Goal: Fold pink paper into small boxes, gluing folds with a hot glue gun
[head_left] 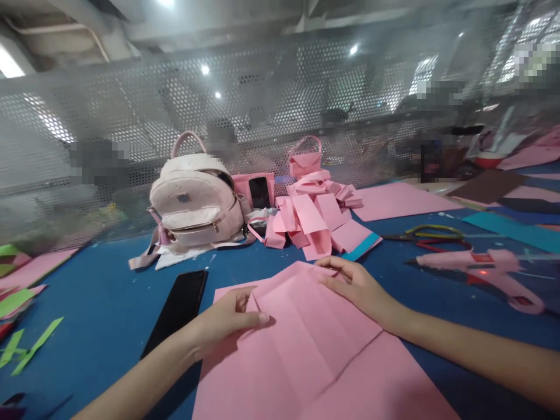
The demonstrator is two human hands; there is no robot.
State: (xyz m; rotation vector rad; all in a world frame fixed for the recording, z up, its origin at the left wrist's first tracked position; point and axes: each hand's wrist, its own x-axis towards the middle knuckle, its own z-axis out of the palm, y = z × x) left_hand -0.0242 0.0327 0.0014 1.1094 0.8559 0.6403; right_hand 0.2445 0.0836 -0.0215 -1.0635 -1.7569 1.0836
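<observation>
A large pink paper sheet (315,350) with several fold creases lies on the blue table (100,303) in front of me. My left hand (227,321) pinches the sheet's left folded edge between thumb and fingers. My right hand (354,286) rests on the far top edge of the sheet, fingers curled and pressing the fold down.
A black phone (177,309) lies just left of the sheet. Behind it stand a pale pink backpack (196,201) and a pile of pink paper strips (315,216). Scissors (429,234) and a pink glue gun (485,268) lie at right. Green scraps (26,344) sit at far left.
</observation>
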